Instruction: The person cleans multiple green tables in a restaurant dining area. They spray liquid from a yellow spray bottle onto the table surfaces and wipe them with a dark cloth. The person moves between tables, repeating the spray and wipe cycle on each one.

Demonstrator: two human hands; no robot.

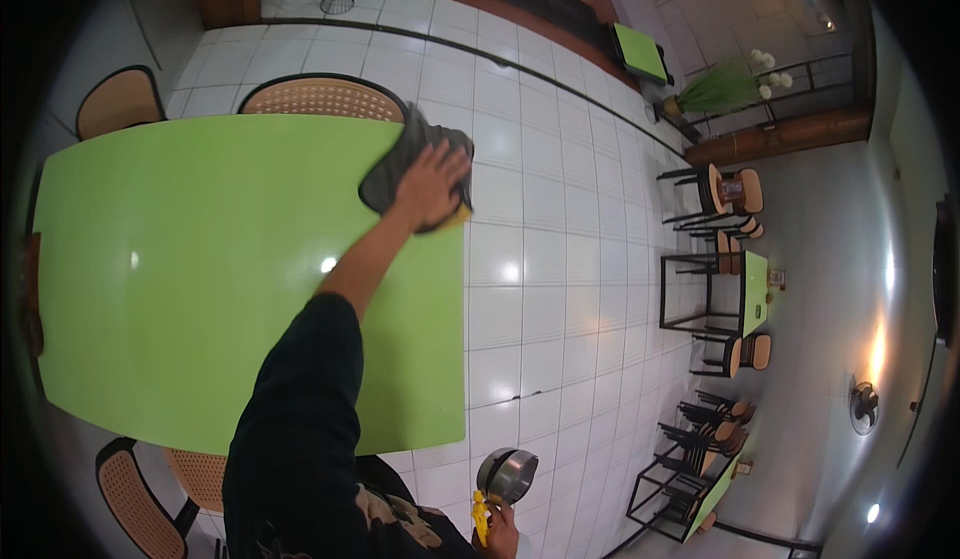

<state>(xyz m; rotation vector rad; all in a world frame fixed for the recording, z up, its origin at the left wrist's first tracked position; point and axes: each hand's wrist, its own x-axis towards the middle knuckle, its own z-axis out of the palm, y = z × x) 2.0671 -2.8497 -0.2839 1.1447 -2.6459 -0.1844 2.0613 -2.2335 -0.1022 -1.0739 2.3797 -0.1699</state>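
Observation:
My left hand (433, 184) presses a dark grey cloth (390, 176) onto the corner of a light green table (225, 259), fingers spread over it. Part of the cloth hangs past the table's edge, and a yellow patch (456, 219) shows at its lower corner. At the bottom, my right hand (504, 533) grips a yellow spray trigger (480, 518), whose bottle is mostly hidden. Just above that hand is a round shiny metal container (511, 476); whether the hand holds it too, I cannot tell.
A woven-back chair (322, 98) stands against the table's far side, with another chair (139, 499) at lower left. White floor tiles (555, 296) lie to the right. Beyond are another green table (754, 289), several stacked chairs (712, 431), a wall fan (865, 407) and a potted plant (720, 86).

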